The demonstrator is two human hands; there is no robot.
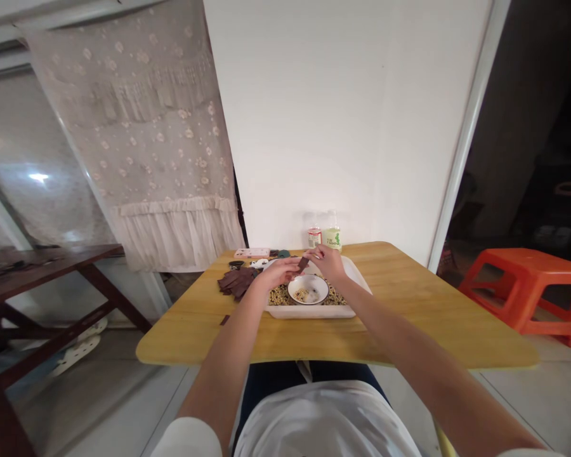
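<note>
Over a white bowl (pixel 309 293), my left hand (pixel 280 273) and my right hand (pixel 328 261) meet at a small dark brown flat piece (pixel 303 263). The fingers of both hands are closed at its edges. Whether the piece is cloth or something else is too small to tell. Small pale bits lie in the bowl, which has a dark rim. The bowl stands in a white tray (pixel 309 312) among many small yellowish and dark beads or beans (pixel 278 296). Left of the tray is a heap of similar brown pieces (pixel 238 281).
All this stands on a yellow wooden table (pixel 409 317). One loose brown piece (pixel 225 320) lies near its left front. Behind the tray are a green-labelled container (pixel 332 237) and a red-labelled container (pixel 315 237). A pink case (pixel 252 252) lies back left; an orange stool (pixel 528 285) stands right.
</note>
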